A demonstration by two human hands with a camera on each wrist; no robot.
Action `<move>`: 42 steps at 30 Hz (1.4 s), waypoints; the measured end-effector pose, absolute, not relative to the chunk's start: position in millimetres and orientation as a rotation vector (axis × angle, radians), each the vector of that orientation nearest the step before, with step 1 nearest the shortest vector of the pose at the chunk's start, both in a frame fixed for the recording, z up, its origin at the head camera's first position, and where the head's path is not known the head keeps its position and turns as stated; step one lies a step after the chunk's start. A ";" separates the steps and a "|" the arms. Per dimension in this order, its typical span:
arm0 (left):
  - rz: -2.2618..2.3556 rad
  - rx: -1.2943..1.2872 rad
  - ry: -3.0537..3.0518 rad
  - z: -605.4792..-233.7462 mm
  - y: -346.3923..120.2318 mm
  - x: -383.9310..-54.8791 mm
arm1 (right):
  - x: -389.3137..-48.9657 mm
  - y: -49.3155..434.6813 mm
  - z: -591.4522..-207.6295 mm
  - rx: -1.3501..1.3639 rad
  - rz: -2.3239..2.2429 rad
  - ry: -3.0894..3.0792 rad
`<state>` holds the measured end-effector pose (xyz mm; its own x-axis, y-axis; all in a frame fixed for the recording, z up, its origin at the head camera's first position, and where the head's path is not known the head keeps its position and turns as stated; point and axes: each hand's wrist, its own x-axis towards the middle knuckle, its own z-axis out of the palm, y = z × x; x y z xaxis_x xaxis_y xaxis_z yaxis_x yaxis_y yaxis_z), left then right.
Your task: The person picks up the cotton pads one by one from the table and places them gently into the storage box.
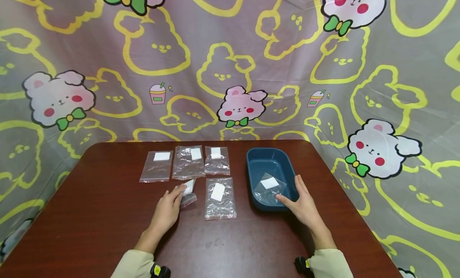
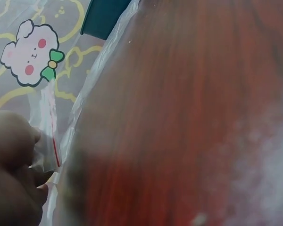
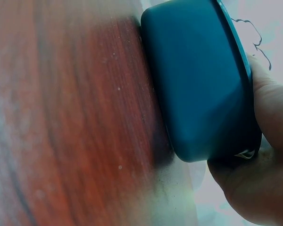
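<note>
Bags (image 1: 221, 207): 6 (1 in tray (image 1: 264, 166)). L hand (image 1: 168, 204) pinches 1; R hand (image 1: 304, 205) grips tray.

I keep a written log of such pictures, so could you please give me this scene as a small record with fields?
Surface: reddish-brown table
Left hand: holds a tilted clear bag
Right hand: grips the blue bin at its near right part
Bin contents: one bag with a white rectangle
Far row: left bag, middle bag, right bag, lying flat
Nearer bag: flat, between left hand and bin
Backdrop: cartoon-printed cloth
</note>
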<state>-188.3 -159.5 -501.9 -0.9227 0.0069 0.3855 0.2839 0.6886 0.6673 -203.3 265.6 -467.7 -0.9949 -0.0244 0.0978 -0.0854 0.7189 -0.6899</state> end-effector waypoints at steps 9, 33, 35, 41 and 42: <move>-1.105 -0.175 -2.496 -489.3 -161.3 -190.4 | -204.6 265.5 -468.3 0.085 1.139 -2.838; -1.022 -0.213 -2.469 -463.4 -163.9 -197.5 | -204.4 266.0 -469.5 0.100 1.149 -2.805; -1.014 -0.217 -2.466 -463.2 -164.1 -197.6 | -204.5 266.3 -469.5 0.101 1.150 -2.807; -1.014 -0.216 -2.472 -462.5 -164.2 -198.3 | -205.7 266.2 -470.0 0.106 1.156 -2.805; -1.014 -0.214 -2.475 -462.4 -164.0 -198.5 | -206.0 266.1 -470.1 0.105 1.155 -2.805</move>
